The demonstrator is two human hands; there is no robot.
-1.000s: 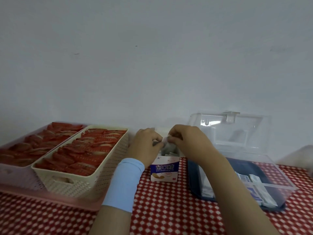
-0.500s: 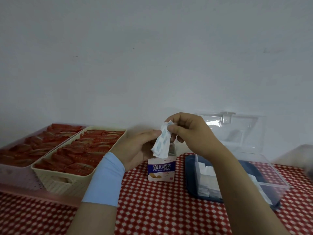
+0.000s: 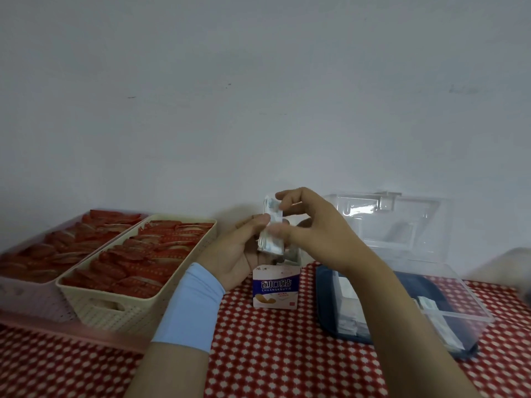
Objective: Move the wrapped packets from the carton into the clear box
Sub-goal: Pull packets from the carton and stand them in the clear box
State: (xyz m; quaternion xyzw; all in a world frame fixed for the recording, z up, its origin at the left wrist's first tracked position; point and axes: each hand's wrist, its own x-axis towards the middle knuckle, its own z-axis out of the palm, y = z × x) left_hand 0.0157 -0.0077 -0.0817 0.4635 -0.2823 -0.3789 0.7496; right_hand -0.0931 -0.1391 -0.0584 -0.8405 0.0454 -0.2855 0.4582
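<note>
A small white and blue carton (image 3: pixel 276 288) stands open on the red checked cloth. Just above it a stack of white wrapped packets (image 3: pixel 271 227) is held upright between both hands. My left hand (image 3: pixel 240 254) has its thumb against the stack's left edge and its palm turned up below. My right hand (image 3: pixel 311 228) pinches the stack from the right with thumb and fingers. The clear box (image 3: pixel 439 311) with a dark blue base lies to the right, its lid raised against the wall. White packets (image 3: pixel 349 314) lie inside it.
Two baskets, one cream (image 3: pixel 126 308) and one pink (image 3: pixel 28 294), hold several red wrapped items at the left. A pale wall rises directly behind the table. A blurred pale object (image 3: pixel 517 262) shows at the right edge.
The packets came out of the carton and rose above it. My left hand has turned palm up beneath the stack, and both hands now hold it together.
</note>
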